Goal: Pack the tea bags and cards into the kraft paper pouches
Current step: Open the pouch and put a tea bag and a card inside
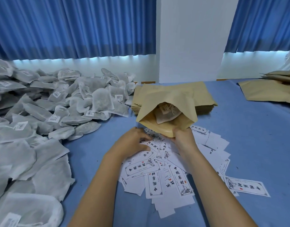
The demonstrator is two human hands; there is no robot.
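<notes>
An open kraft paper pouch (165, 99) stands tilted toward me at the table's centre, with a tea bag (167, 113) showing inside its mouth. My right hand (183, 136) grips the pouch's near lip. My left hand (134, 141) lies on the scattered white printed cards (157, 174), its fingertips curled onto one card near the pouch. A big heap of grey mesh tea bags (42, 108) fills the left side of the table.
A flat stack of empty kraft pouches (205, 97) lies behind the open one. More kraft pouches (268, 92) are piled at the far right. The blue table (247, 136) runs to a white wall and blue curtains.
</notes>
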